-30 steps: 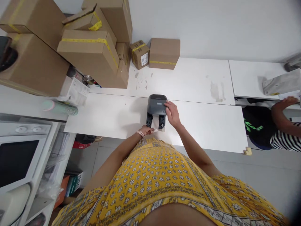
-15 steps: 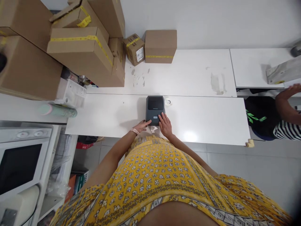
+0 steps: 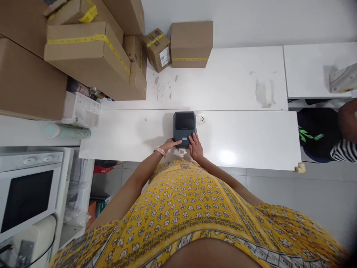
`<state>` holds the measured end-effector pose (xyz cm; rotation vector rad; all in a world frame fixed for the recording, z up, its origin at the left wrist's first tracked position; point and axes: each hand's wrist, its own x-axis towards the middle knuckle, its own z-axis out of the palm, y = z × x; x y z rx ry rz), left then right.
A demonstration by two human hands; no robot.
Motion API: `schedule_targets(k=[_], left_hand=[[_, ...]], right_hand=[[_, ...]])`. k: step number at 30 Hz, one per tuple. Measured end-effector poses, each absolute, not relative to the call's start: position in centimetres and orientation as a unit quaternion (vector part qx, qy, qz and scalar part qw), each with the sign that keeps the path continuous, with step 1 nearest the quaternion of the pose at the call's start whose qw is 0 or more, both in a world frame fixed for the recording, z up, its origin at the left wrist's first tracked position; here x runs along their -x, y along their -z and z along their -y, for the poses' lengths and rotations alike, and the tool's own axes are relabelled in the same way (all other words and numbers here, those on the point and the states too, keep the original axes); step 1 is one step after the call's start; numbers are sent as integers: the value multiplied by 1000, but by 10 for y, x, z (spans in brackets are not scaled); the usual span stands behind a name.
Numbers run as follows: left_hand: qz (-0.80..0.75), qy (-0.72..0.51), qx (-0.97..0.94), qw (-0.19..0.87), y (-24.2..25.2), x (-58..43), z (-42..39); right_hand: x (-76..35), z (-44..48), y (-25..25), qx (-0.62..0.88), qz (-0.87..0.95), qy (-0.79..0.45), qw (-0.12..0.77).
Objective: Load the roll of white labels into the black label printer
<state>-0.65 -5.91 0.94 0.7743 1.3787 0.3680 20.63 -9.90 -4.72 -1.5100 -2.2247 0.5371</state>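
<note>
A dark grey box-like device with a black top panel and a small light button stands on the white table, close to its front edge. My left hand touches its lower left corner, the thumb lying over the front part and the other fingers partly hidden at the side. On the device's right side rests my right hand, fingers stretched out and slightly apart. A small white paper piece lies between my hands at the device's front. A white round item sits just right of the device.
Cardboard boxes are stacked at the left; two smaller ones stand against the wall. A green bottle lies left, above a microwave. Another person's arm shows at the right edge. A beige guard covers the table corner.
The view has shifted slightly. My left thumb has moved a little inward over the device's front. The other person's arm shows less at the right edge.
</note>
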Motion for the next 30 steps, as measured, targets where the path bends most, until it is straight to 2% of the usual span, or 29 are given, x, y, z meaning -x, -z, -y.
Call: schedule_targets(k=[5, 14, 21, 30], left_hand=[[-605, -139, -380, 686, -6, 10, 55], [-620, -141, -359, 683, -17, 16, 76], [-644, -191, -314, 671, -21, 35, 89], [-587, -274, -297, 702, -26, 20, 81]], right_hand=[[-206, 98, 49, 541, 797, -186, 193], [-205, 94, 12, 526, 824, -129, 165], [-192, 84, -12, 497, 845, -108, 167], [-201, 94, 4, 518, 823, -160, 167]])
